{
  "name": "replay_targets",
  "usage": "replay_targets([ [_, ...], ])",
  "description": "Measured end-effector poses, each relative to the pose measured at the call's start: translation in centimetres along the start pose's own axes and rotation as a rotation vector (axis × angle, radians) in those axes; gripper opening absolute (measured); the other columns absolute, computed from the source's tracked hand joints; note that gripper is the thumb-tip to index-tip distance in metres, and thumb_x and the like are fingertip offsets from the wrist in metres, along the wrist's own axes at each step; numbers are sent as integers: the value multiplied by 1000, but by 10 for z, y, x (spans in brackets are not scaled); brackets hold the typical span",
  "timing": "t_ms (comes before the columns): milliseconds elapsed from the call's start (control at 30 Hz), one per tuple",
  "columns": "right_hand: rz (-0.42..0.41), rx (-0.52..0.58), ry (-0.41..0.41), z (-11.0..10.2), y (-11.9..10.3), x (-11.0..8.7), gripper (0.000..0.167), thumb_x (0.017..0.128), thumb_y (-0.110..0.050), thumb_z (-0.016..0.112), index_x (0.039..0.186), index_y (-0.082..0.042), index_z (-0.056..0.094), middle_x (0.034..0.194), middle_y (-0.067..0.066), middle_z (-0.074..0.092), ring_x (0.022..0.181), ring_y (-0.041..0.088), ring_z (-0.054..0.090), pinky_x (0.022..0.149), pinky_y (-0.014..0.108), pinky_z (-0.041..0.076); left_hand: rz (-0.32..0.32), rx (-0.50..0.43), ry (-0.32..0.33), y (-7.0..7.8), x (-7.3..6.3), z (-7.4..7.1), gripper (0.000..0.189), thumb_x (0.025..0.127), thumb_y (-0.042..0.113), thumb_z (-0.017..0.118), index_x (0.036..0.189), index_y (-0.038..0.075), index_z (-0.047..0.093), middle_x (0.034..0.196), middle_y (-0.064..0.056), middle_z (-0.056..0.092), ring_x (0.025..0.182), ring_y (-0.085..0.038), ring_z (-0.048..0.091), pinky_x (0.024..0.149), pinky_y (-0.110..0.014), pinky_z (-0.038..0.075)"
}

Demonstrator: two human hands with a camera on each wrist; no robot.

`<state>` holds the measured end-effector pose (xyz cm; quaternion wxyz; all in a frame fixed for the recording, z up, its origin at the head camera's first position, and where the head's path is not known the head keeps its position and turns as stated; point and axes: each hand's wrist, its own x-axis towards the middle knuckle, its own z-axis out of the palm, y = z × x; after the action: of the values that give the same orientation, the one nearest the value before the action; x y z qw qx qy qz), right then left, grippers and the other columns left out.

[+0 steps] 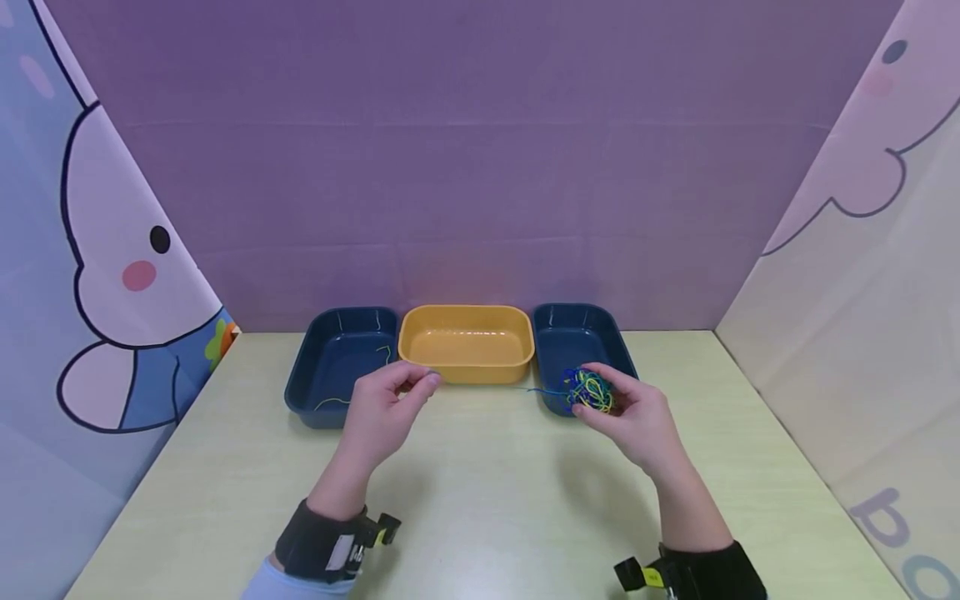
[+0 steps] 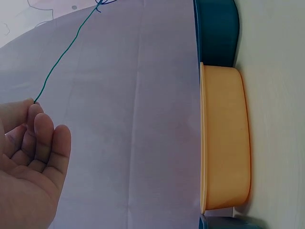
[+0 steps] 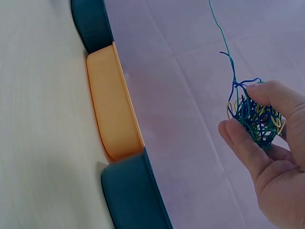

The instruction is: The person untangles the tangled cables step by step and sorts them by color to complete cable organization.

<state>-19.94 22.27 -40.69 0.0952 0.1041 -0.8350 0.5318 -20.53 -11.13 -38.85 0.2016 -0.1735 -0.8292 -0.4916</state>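
Observation:
A tangled bundle of blue, green and yellow string [image 1: 590, 390] is held between the thumb and fingers of my right hand [image 1: 633, 417], above the front of the right blue tray. In the right wrist view the tangle [image 3: 259, 119] sits between thumb and fingertips, and one green strand [image 3: 220, 31] runs up out of it. My left hand [image 1: 388, 408] pinches the end of that green strand [image 2: 59, 59] between thumb and forefinger, near the front of the yellow tray. The strand stretches between the two hands. In the left wrist view the left hand's other fingers [image 2: 45, 136] are curled.
Three trays stand in a row at the back of the table [image 1: 495, 517]: a left blue tray [image 1: 297, 392] with yellow string pieces [image 1: 330, 402] in it, a yellow tray [image 1: 467, 373] in the middle, and a right blue tray [image 1: 577, 313]. A purple cloth [image 1: 480, 167] hangs behind.

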Motion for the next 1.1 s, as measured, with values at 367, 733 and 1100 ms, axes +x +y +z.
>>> replay_targets([
  [367,18,-10,37,-4,3,-1,48,81,-21,79,126,-22,62,114,15,66,87,23,67,67,25,58,-37,23,74,-12,3,-17,16,91,25,67,98,12,74,79,-1,66,69,-16,56,60,-20,50],
  [733,72,-77,168,-25,13,2,50,81,-20,79,127,-20,62,115,13,65,75,9,64,60,22,56,-213,-27,276,-25,9,-46,28,92,34,65,98,8,73,83,-9,69,70,-10,61,61,-16,52],
  [1100,77,-40,150,-24,13,1,52,80,-21,80,128,-20,61,113,14,65,79,8,66,63,23,58,-208,-89,323,-28,9,-49,26,90,31,68,96,6,74,80,-7,69,68,-7,62,59,-17,52],
])
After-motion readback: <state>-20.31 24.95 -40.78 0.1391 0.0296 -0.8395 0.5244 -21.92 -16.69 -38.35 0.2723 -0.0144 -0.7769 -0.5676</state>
